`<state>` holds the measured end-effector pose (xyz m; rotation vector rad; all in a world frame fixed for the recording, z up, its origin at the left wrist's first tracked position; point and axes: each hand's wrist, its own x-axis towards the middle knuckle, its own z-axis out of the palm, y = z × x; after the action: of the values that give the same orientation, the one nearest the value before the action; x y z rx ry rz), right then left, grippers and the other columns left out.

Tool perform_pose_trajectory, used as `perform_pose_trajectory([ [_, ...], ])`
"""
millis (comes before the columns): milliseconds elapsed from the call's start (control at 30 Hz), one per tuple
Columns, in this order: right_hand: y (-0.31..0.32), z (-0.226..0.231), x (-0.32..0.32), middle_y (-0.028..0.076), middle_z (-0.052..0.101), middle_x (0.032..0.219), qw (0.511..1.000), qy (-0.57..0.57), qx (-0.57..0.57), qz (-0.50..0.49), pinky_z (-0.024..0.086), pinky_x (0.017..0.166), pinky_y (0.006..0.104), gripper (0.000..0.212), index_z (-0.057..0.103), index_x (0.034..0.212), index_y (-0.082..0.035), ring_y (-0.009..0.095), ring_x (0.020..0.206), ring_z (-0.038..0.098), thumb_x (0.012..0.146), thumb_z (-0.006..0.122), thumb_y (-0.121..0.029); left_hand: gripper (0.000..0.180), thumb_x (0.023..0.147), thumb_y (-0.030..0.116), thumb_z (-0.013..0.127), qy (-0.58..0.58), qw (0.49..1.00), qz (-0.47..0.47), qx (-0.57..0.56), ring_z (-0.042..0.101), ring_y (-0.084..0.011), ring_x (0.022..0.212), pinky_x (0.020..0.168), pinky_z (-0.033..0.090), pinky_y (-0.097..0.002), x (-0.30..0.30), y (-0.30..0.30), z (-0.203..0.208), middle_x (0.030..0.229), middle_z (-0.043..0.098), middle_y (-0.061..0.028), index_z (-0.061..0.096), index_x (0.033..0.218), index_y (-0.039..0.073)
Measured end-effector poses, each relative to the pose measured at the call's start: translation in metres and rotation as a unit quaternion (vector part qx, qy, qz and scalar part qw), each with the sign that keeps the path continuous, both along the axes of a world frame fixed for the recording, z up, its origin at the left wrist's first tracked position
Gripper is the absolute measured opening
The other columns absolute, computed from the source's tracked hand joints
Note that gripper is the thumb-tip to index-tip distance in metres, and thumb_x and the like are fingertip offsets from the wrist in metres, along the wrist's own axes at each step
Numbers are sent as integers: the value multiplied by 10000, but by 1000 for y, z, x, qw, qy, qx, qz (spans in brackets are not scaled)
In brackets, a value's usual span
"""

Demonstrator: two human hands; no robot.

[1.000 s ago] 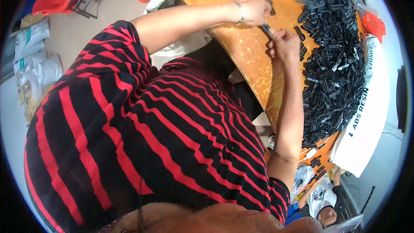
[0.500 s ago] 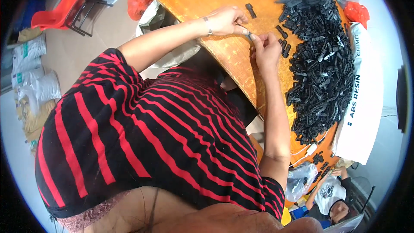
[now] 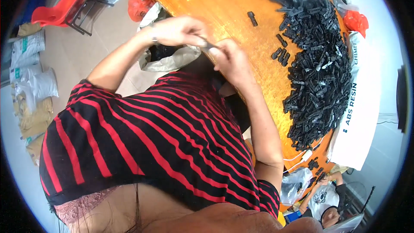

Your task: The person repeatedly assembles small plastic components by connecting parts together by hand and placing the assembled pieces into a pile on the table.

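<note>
A small dark plastic piece [image 3: 208, 46] spans the gap between my hands at the near edge of the orange table [image 3: 220, 0]. My left hand [image 3: 180, 31] pinches one end of it, and my right hand [image 3: 233, 64] has thumb and fingers closed on the other. Motion blurs both hands a little, and fingertips partly hide the piece. Right of my hands, several loose black plastic clip-like parts [image 3: 281, 55] lie beside a large heap of similar black parts [image 3: 319, 77]. One single black part [image 3: 252, 18] lies farther off on the tabletop.
Below my left hand stands an open pale sack [image 3: 170, 65] with dark contents. A white printed sack [image 3: 355, 116] lies along the heap's far side, near a red bag [image 3: 355, 22]. A red chair [image 3: 60, 11] stands left. Another person [image 3: 325, 198] handles black parts at lower right.
Both hands have moved left and toward me, from over the tabletop to its near edge by the open sack. The dark piece has travelled with them. The heap looks the same.
</note>
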<state>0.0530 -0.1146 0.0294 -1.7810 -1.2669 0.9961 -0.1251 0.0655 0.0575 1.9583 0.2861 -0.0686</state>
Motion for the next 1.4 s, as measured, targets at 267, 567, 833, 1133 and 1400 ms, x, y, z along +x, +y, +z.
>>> perform_pose_trajectory([
  [267, 37, -4, 60, 197, 671, 1002, 928, -327, 136, -115, 552, 767, 485, 247, 656, 1055, -34, 390, 860, 694, 897, 741, -203, 314, 895, 146, 785, -35, 990, 129, 46, 616, -120, 952, 876, 537, -333, -23, 70, -16, 981, 657, -35, 646, 1121, -21],
  [567, 60, -28, 82, 205, 613, 1030, 890, -421, 71, -160, 535, 733, 523, 181, 617, 1004, -44, 442, 832, 657, 902, 722, -151, 469, 883, 253, 751, -133, 853, 356, 358, 663, -371, 1052, 930, 533, -468, 189, 109, -70, 1111, 657, -176, 593, 1299, 103],
  [833, 37, -22, 65, 164, 638, 976, 908, -386, 64, -151, 529, 751, 484, 170, 636, 962, -66, 396, 886, 655, 876, 751, -156, 468, 880, 220, 750, -75, 856, 388, 333, 655, -400, 1045, 902, 527, -492, 225, 107, -66, 1096, 666, -200, 564, 1304, 157],
  [1133, 21, -16, 50, 180, 615, 977, 915, -384, 64, -109, 534, 716, 509, 192, 624, 954, -42, 416, 826, 667, 862, 763, -138, 563, 806, 182, 847, -115, 907, 338, 225, 693, -235, 782, 731, 536, -392, 182, 68, -75, 788, 693, -67, 560, 1287, 118],
  [1400, 15, -5, 42, 162, 639, 953, 923, -372, 30, -94, 535, 719, 492, 268, 644, 951, -61, 389, 817, 672, 834, 809, -237, 566, 805, 216, 864, -99, 943, 312, 56, 686, -175, 776, 690, 552, -330, 149, 49, -84, 862, 706, -59, 623, 1292, 58],
])
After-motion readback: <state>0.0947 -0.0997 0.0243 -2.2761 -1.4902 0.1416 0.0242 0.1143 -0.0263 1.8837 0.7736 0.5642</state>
